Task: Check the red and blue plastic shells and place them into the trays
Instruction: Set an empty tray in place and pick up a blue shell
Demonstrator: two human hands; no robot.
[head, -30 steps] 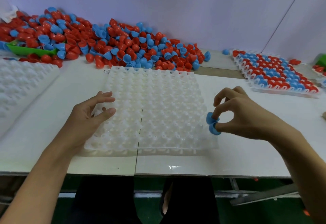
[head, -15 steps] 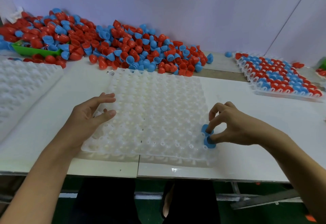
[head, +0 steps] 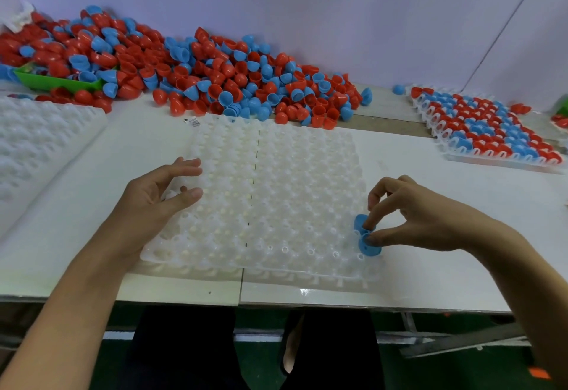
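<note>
Shells [head: 367, 236] feel light and slick (thin plastic); we pinch two blue ones by their rims with right-hand fingers [head: 373, 220], left hand [head: 159, 202] relaxed on the tray [head: 276, 193].

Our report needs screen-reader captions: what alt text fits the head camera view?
A right hand sets two blue shells into the near right corner of a white tray, while the left hand rests open on its left edge. A pile of red and blue shells lies behind; a filled tray sits far right.
</note>
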